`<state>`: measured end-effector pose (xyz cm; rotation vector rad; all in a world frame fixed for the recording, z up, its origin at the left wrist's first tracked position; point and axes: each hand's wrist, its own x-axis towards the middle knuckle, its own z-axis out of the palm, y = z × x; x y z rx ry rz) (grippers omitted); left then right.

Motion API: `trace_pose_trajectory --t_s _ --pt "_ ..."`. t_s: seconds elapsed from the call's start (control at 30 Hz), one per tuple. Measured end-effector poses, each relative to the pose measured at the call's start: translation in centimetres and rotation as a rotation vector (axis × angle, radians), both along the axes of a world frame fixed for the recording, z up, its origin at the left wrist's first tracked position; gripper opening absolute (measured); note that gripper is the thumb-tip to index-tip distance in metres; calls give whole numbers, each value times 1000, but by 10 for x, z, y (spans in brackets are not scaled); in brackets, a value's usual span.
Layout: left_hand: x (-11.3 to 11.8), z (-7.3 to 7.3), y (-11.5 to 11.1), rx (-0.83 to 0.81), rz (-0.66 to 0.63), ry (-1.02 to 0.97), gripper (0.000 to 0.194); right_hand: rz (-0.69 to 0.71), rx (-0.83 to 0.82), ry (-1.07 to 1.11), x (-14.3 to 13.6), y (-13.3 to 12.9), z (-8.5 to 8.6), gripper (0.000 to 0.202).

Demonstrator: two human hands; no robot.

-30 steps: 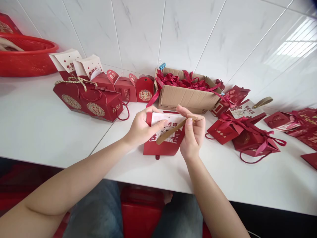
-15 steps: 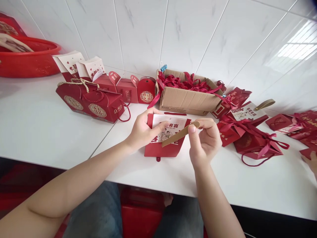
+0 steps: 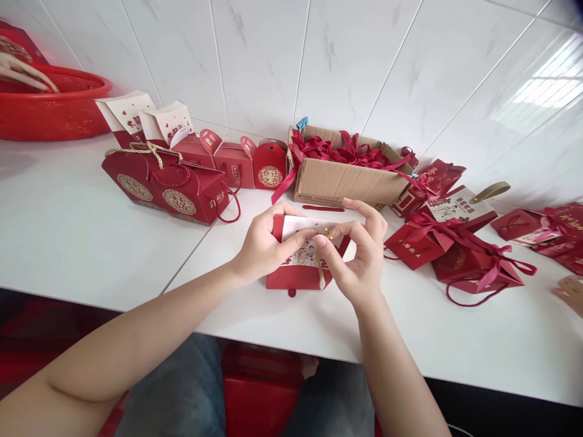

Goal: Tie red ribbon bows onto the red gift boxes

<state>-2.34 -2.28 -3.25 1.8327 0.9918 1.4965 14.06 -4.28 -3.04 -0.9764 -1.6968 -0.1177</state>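
A red gift box (image 3: 291,278) with a white printed panel lies in front of me on the white table. My left hand (image 3: 268,243) is closed around its left side, with the thumb over the panel. Above the panel, my right hand (image 3: 357,252) pinches one end of a narrow tan strap (image 3: 321,276), whose other end hangs down over the box. A small gold fastener (image 3: 328,233) shows at the right fingertips, partly hidden by them. The ring and little fingers of that hand are raised.
Behind stands a cardboard box (image 3: 350,181) of dark red ribbons. Finished-looking red boxes (image 3: 170,188) stand left, and ribboned boxes (image 3: 473,261) right. Another person's hand (image 3: 27,73) reaches into a red basin (image 3: 50,115); another hand (image 3: 569,294) rests at the right edge.
My right hand has moved left, closer to my left hand. The strap has turned from slanting across the panel to hanging down, and the gold fastener has come into view.
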Motion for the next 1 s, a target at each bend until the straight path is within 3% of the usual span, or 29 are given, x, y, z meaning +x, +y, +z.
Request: trace_pose_trajectory --t_s 0.5,0.87,1.0 --pt "4 -5 -7 129 32 20 20 19 -72 -83 -1 -7 -1 23" --pt "6 -6 -13 332 -10 7 12 29 44 -120 -1 -8 -1 23" --pt "6 -6 -14 333 -19 1 12 16 44 -149 -1 -11 -1 20"
